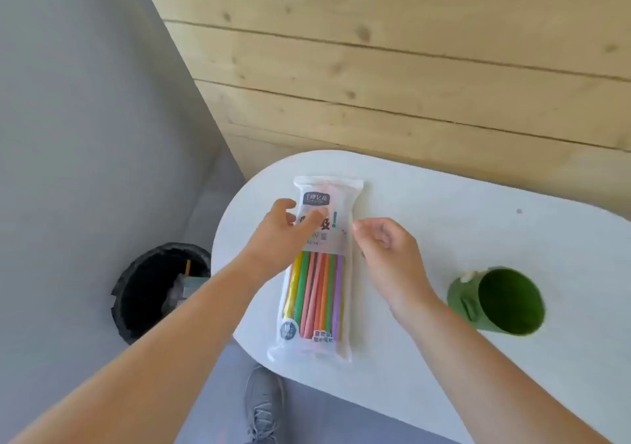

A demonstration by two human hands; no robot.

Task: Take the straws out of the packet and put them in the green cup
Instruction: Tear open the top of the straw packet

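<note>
A clear plastic packet (321, 293) of coloured straws (316, 290) lies lengthwise on the white table (444, 225), sealed at both ends. My left hand (280, 235) rests over the packet's upper left part, fingers spread and touching its printed label. My right hand (389, 249) hovers just right of the packet, fingers loosely curled with nothing in them. The green cup (498, 301) stands upright on the table to the right of my right forearm, and no straw shows inside it.
A black bin (150, 293) with some rubbish stands on the grey floor left of the table. A wooden plank wall (409, 67) runs behind the table. My grey shoe (264, 406) shows below the table's near edge.
</note>
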